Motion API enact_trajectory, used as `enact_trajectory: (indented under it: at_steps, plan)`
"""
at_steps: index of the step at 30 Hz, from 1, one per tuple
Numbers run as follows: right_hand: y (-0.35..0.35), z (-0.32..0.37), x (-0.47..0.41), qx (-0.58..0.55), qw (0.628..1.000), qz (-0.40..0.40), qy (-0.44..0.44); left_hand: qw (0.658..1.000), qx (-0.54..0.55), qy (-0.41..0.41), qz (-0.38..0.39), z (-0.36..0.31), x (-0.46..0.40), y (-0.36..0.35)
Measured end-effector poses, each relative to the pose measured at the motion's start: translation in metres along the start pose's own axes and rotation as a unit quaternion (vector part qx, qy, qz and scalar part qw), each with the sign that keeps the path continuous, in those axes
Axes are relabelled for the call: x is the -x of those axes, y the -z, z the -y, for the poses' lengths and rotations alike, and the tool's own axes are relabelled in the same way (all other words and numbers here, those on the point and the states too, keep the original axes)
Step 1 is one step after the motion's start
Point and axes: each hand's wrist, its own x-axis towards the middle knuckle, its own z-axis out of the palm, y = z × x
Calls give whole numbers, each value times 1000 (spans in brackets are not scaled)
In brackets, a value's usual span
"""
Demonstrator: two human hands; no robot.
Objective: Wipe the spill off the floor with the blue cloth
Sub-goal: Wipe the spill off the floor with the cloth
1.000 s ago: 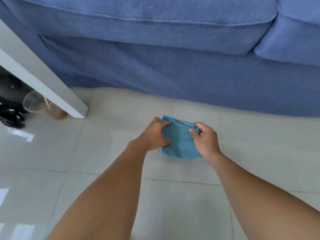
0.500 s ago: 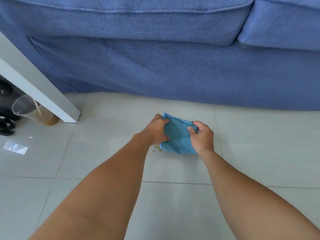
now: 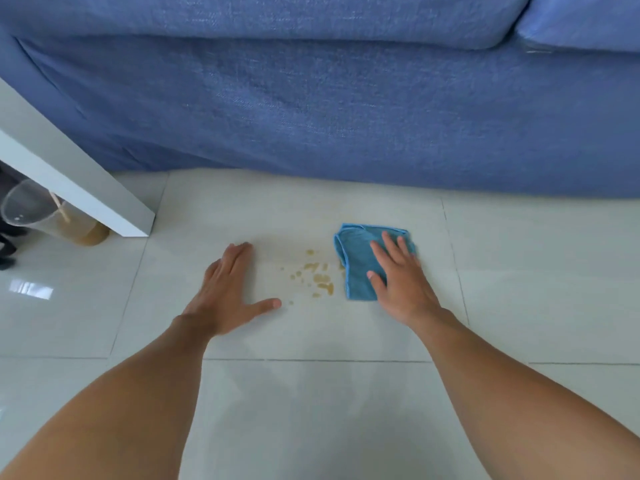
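Observation:
A folded blue cloth [image 3: 356,258] lies flat on the pale tiled floor [image 3: 311,410]. My right hand [image 3: 398,275] presses on its right half with fingers spread, palm down. Just left of the cloth, brown drops of spill [image 3: 318,275] dot the tile, with a fainter smear behind them. My left hand [image 3: 225,292] rests flat on the floor to the left of the spill, fingers together and thumb out, holding nothing.
A blue sofa [image 3: 346,109] runs across the back, close behind the cloth. A white table leg [image 3: 76,181] slants down at the left. Behind it lies a tipped clear plastic cup [image 3: 52,220] with brown liquid and a stick.
Both hands held the cloth together before. Now the left hand has let go and moved left onto the floor. The cloth is laid flat under the right hand, uncovering the spill.

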Motion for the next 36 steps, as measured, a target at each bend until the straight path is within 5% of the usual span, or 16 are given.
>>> enact_trajectory:
  at_steps: [6,10,16,24,30,36]
  plan:
    - [-20,29,-28,60,996,29,-52,998,-64,17,16,2,13,-34]
    - [-37,18,30,93,994,13,-60,996,-83,20,13,0,17,-37]
    - [-32,5,5,80,981,-21,-176,994,-102,29,-31,-4,14,-40]
    - [-68,41,75,94,990,-24,-106,984,-168,-27,42,5,19,-38]
    - [-42,46,-16,20,964,-49,-261,985,-168,-30,27,6,16,-39]
    - [-72,75,48,89,993,-3,-75,984,-172,-30,45,5,19,-40]
